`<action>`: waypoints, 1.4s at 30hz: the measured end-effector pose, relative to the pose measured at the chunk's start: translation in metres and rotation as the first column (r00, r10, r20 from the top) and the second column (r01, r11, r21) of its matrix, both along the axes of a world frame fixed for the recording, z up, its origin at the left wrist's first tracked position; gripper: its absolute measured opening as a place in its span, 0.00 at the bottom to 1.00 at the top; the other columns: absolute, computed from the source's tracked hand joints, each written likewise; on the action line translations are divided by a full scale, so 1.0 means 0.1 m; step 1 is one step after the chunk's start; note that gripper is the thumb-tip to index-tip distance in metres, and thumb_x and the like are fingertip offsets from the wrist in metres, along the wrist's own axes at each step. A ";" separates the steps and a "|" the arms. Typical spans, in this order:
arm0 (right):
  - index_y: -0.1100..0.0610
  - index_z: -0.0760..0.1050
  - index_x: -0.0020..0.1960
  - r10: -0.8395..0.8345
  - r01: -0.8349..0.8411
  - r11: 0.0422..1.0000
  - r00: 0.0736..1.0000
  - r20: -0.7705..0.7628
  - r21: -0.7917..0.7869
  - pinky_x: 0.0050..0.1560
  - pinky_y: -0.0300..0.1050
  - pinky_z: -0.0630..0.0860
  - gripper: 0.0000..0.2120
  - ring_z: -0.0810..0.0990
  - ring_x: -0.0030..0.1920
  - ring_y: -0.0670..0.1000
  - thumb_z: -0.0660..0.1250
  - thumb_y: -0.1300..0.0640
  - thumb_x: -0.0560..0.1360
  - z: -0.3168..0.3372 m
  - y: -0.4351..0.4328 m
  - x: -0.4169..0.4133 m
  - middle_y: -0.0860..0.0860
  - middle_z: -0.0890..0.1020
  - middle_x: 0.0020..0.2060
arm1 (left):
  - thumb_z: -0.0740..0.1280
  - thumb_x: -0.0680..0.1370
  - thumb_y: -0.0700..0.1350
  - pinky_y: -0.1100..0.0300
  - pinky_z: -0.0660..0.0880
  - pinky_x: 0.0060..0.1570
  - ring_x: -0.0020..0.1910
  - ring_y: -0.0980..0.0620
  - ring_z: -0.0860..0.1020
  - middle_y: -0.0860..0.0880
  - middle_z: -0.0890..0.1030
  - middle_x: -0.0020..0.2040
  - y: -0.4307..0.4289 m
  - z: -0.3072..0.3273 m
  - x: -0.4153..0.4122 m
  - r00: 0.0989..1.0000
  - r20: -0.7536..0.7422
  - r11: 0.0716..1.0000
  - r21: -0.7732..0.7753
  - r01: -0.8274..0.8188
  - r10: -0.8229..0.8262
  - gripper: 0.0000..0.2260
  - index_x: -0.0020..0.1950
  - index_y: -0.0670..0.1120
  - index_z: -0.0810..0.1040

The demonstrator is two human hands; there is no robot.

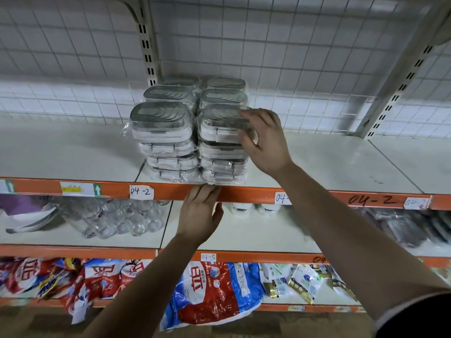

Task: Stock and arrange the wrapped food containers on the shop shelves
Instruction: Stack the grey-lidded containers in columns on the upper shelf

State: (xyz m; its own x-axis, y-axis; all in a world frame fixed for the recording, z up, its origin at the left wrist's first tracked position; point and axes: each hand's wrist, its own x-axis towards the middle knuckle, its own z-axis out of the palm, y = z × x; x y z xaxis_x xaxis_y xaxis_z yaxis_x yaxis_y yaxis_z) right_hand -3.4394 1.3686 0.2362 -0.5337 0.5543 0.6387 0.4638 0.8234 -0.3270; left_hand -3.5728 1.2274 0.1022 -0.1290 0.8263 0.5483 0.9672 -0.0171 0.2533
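Clear crinkled film covers each of the wrapped food containers (pixel 170 140), and it catches the light in wrinkles at the corners. Under it you see milky white plastic boxes with grey lids. The lids are oblong with rounded ends and carry nested oval ridges, and small clip latches show on the front walls. They lie flat, lids up, and their long axis appears to run along the shelf edge, so a long side faces you. They stand in two columns side by side, about four high at the front, with more stacks behind them towards the back.

Your right hand (pixel 264 142) grips the top container (pixel 219 125) of the front right column at its right end, with the fingers over the lid and the thumb on the front wall. Your left hand (pixel 199 215) is flat and relaxed below it. Its straight fingertips touch the orange lip (pixel 244 192) right under that column, where the film overhangs.

The stacks sit at the front of a pale, smooth shelf (pixel 329 162), backed by a white wire grid (pixel 268 45) and a slotted metal upright (pixel 146 45). A handwritten label (pixel 141 192) reading 04-2 is stuck on the lip. One level down are clear glass jars (pixel 117 220), and below those are red, white and blue printed bags (pixel 212 293).
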 end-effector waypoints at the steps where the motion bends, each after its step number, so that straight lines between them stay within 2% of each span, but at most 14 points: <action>1: 0.58 0.73 0.68 0.005 -0.005 1.000 0.999 -0.034 -0.006 0.70 0.51 0.64 0.21 0.71 0.66 0.57 0.61 0.53 0.78 -0.03 -0.02 0.05 0.53 0.77 0.63 | 0.70 0.73 0.42 0.50 0.76 0.56 0.55 0.43 0.76 0.45 0.80 0.56 0.00 0.00 0.01 1.000 0.006 1.000 -0.003 -0.005 0.005 0.17 0.62 0.40 0.79; 3: 0.60 0.72 0.68 -0.004 0.003 1.000 0.996 -0.093 -0.011 0.70 0.48 0.64 0.19 0.70 0.66 0.56 0.61 0.55 0.79 -0.10 -0.05 0.18 0.54 0.76 0.64 | 0.66 0.75 0.43 0.50 0.75 0.56 0.55 0.43 0.76 0.45 0.80 0.55 -0.01 0.03 0.04 1.000 0.005 1.000 -0.017 -0.022 0.022 0.17 0.62 0.40 0.79; 5: 0.60 0.72 0.68 -0.029 0.024 0.999 0.993 -0.116 -0.042 0.69 0.46 0.65 0.19 0.69 0.66 0.56 0.62 0.57 0.79 -0.17 -0.05 0.35 0.55 0.76 0.64 | 0.67 0.75 0.43 0.50 0.76 0.55 0.53 0.42 0.76 0.44 0.79 0.54 0.01 0.07 0.09 0.999 -0.007 0.999 -0.028 -0.046 0.045 0.16 0.60 0.39 0.80; 8: 0.61 0.73 0.67 -0.076 0.064 0.992 0.990 -0.116 -0.106 0.65 0.42 0.65 0.18 0.70 0.64 0.57 0.62 0.58 0.79 -0.31 -0.05 0.65 0.55 0.76 0.62 | 0.69 0.75 0.42 0.48 0.75 0.55 0.52 0.42 0.76 0.43 0.78 0.51 0.04 0.13 0.16 0.995 -0.015 0.994 -0.050 -0.099 0.098 0.14 0.59 0.38 0.80; 11: 0.60 0.73 0.66 -0.100 0.083 0.982 0.991 -0.094 -0.171 0.63 0.40 0.66 0.16 0.72 0.63 0.57 0.63 0.60 0.79 -0.49 -0.10 0.99 0.54 0.76 0.62 | 0.63 0.77 0.46 0.47 0.74 0.56 0.52 0.41 0.76 0.41 0.77 0.52 0.01 0.14 0.31 0.990 -0.011 0.988 -0.067 -0.142 0.142 0.16 0.60 0.38 0.79; 15: 0.60 0.74 0.64 -0.076 0.063 0.970 0.996 -0.048 -0.234 0.58 0.48 0.73 0.14 0.75 0.59 0.56 0.63 0.60 0.79 -0.75 -0.19 1.48 0.54 0.77 0.59 | 0.59 0.76 0.48 0.49 0.76 0.51 0.49 0.41 0.76 0.42 0.78 0.51 -0.10 -0.01 0.77 0.995 0.012 0.993 -0.065 -0.098 0.099 0.18 0.57 0.40 0.81; 18: 0.62 0.76 0.59 -0.068 0.055 0.973 0.996 -0.049 -0.226 0.53 0.47 0.73 0.11 0.77 0.53 0.57 0.64 0.62 0.77 -0.98 -0.29 1.79 0.56 0.79 0.53 | 0.59 0.76 0.48 0.50 0.76 0.48 0.47 0.41 0.78 0.43 0.79 0.49 -0.17 -0.21 1.13 0.998 0.020 0.992 -0.112 -0.060 0.063 0.17 0.55 0.41 0.82; 22: 0.63 0.78 0.56 -0.052 0.055 0.962 0.999 0.016 -0.269 0.50 0.54 0.75 0.10 0.77 0.52 0.59 0.65 0.64 0.76 -1.38 -0.36 2.09 0.58 0.80 0.51 | 0.65 0.75 0.45 0.50 0.75 0.50 0.48 0.42 0.78 0.44 0.79 0.49 -0.19 -0.50 1.47 0.997 0.030 0.973 -0.222 -0.060 0.068 0.13 0.56 0.42 0.82; 26: 0.64 0.77 0.58 -0.022 0.060 0.930 0.994 0.109 -0.362 0.54 0.57 0.74 0.11 0.76 0.55 0.60 0.65 0.65 0.76 -1.89 -0.28 2.25 0.58 0.80 0.53 | 0.69 0.76 0.44 0.49 0.72 0.55 0.53 0.42 0.78 0.45 0.80 0.54 -0.10 -0.86 1.63 0.997 0.030 0.934 -0.353 -0.053 0.068 0.12 0.58 0.43 0.81; 29: 0.63 0.77 0.59 -0.028 0.092 0.907 0.987 0.161 -0.410 0.56 0.55 0.75 0.11 0.76 0.57 0.60 0.65 0.64 0.77 -2.20 -0.11 2.25 0.58 0.79 0.54 | 0.66 0.79 0.46 0.50 0.70 0.58 0.57 0.44 0.76 0.46 0.79 0.58 0.04 -1.11 1.60 0.996 0.051 0.918 -0.394 -0.047 0.073 0.14 0.62 0.44 0.79; 33: 0.63 0.77 0.59 -0.115 0.175 0.871 0.981 0.155 -0.459 0.57 0.54 0.74 0.12 0.75 0.59 0.62 0.65 0.64 0.76 -2.62 0.21 2.14 0.59 0.78 0.56 | 0.62 0.81 0.48 0.51 0.66 0.63 0.63 0.45 0.73 0.45 0.76 0.64 0.38 -1.48 1.46 0.994 0.061 0.898 -0.437 -0.053 0.088 0.18 0.68 0.42 0.75; 37: 0.63 0.77 0.60 -0.152 0.214 0.866 0.974 0.169 -0.453 0.61 0.52 0.72 0.13 0.75 0.60 0.62 0.65 0.64 0.76 -3.02 0.49 1.98 0.60 0.79 0.56 | 0.61 0.81 0.48 0.51 0.66 0.65 0.65 0.44 0.72 0.43 0.75 0.65 0.73 -1.86 1.35 0.982 0.122 0.908 -0.411 -0.082 0.144 0.19 0.70 0.40 0.73; 40: 0.63 0.77 0.61 -0.168 0.235 0.879 0.967 0.192 -0.415 0.62 0.47 0.69 0.15 0.74 0.61 0.61 0.66 0.63 0.75 -3.31 0.70 1.84 0.59 0.78 0.58 | 0.61 0.82 0.48 0.52 0.65 0.66 0.66 0.44 0.70 0.42 0.74 0.67 1.03 -2.14 1.27 0.987 0.110 0.919 -0.389 -0.066 0.117 0.21 0.71 0.40 0.71; 42: 0.62 0.76 0.62 -0.177 0.241 0.894 0.964 0.198 -0.377 0.62 0.47 0.68 0.16 0.73 0.62 0.61 0.66 0.61 0.75 -3.42 0.82 1.78 0.59 0.77 0.60 | 0.62 0.81 0.48 0.51 0.66 0.65 0.64 0.42 0.71 0.41 0.74 0.65 1.23 -2.24 1.20 0.991 0.086 0.932 -0.355 -0.069 0.106 0.21 0.71 0.40 0.70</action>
